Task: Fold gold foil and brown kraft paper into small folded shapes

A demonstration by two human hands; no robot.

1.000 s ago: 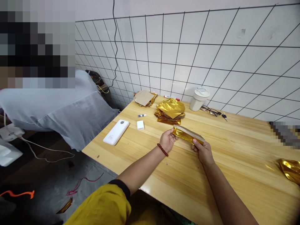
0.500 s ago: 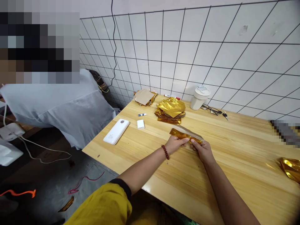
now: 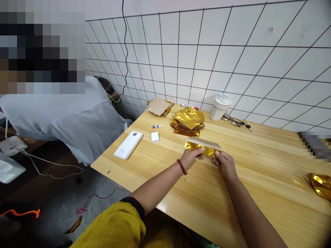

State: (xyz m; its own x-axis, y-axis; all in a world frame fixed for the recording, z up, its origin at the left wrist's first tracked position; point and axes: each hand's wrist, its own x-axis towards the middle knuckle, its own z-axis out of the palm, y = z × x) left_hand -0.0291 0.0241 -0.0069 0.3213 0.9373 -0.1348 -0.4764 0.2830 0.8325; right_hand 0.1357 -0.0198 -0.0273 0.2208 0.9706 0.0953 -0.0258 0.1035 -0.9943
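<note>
Two bare hands, both half-closed: left hand (image 3: 190, 157) and right hand (image 3: 225, 166) pinching opposite ends of one light, slippery gold foil sheet over stiff beige card (image 3: 207, 151), at twelve o'clock; firmest hold along card-backed edges.

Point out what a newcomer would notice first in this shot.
The shiny gold foil grabs the eye: a crumpled gold foil stack lies toward the far edge of the wooden table, and a gold foil strip is gripped mid-table between the left hand and right hand. A red bead bracelet stands out on the left wrist. Behind, a black grid of lines crosses the white wall.
</note>
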